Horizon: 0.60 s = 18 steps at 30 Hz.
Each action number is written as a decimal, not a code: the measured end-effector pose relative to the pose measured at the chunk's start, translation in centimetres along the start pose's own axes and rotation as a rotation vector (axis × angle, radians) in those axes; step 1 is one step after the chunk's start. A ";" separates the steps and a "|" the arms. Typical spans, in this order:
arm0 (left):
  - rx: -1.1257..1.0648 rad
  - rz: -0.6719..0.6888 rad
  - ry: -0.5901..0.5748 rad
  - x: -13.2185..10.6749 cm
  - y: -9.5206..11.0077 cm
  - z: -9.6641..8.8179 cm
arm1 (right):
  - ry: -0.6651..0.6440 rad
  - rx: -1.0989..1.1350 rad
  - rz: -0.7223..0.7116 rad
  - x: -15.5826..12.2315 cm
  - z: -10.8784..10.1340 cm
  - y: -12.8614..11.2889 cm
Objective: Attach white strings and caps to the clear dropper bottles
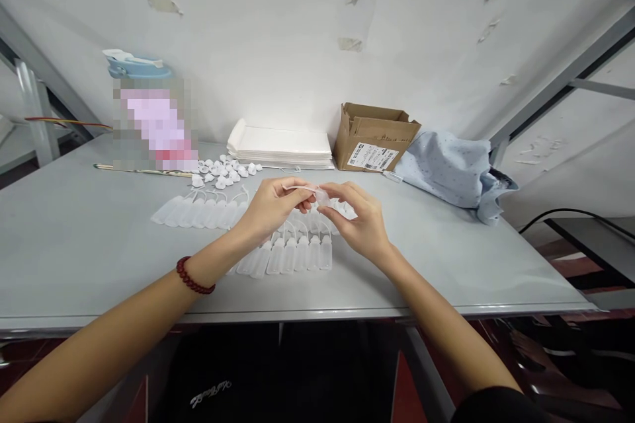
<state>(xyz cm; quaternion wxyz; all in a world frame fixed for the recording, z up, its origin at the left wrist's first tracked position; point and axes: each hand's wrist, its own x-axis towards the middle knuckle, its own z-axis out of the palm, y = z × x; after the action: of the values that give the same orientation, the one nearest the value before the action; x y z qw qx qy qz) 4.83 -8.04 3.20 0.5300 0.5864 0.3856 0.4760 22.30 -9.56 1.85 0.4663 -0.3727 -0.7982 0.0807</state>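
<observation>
Above the middle of the table, both hands are closed on one small translucent plastic bottle [323, 197]. My left hand [274, 206] pinches its left end, where a thin white cord runs over the fingers. Between its thumb and fingers, my right hand [361, 219] grips the other end. Fingers partly hide the bottle. Beneath and beside the hands lie rows of similar bottles with white cord loops, one row [198, 211] at the left and another [297, 256] nearer the front edge. A pile of small white caps [225, 170] sits behind the left row.
Against the wall lie a stack of white envelopes [282, 144] and an open cardboard box [370, 140]. Light-blue cloth [446, 172] is bunched at the right. At the back left are a pixelated pink item [159, 125], a blue object [136, 67] and a thin stick [141, 170].
</observation>
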 end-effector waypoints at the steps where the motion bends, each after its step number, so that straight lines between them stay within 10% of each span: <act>1: 0.053 0.024 -0.004 -0.1 0.1 0.1 | 0.007 0.021 0.013 0.0 0.0 0.0; 10: 0.282 0.200 0.022 -0.7 -0.2 0.4 | 0.023 0.188 0.158 0.0 0.0 -0.2; 18: 0.583 0.415 0.015 -0.7 -0.3 0.1 | -0.024 0.652 0.616 0.5 -0.4 -0.6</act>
<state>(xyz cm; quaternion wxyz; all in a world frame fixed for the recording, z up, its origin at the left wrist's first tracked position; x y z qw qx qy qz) 4.74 -8.68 2.80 0.2298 0.7753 0.3818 0.4476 22.20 -9.72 2.71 0.5044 -0.4258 -0.5881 0.4673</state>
